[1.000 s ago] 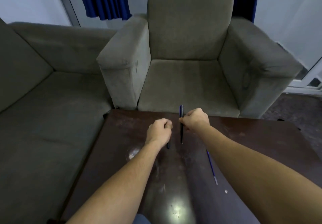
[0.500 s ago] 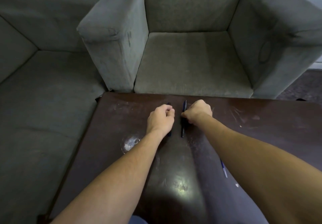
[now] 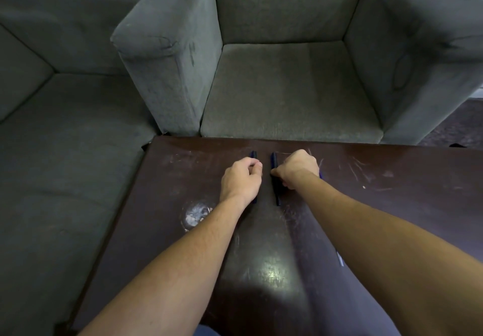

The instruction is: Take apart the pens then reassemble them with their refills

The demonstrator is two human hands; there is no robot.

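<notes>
Pens (image 3: 274,160) lowered to scratched table (image 3: 392,192), gripped by left hand (image 3: 241,180), right hand (image 3: 298,168), armchair (image 3: 287,87) beyond.

The left hand (image 3: 241,179) and right hand (image 3: 298,170) sit side by side, just apart, both curled, knuckles up.

The middle of the left pen (image 3: 253,155) was covered by the left hand (image 3: 241,179), and most of the refill (image 3: 339,258) was hidden beneath the right forearm (image 3: 366,231).

No readable text, label, brand or number shows on anything here
</notes>
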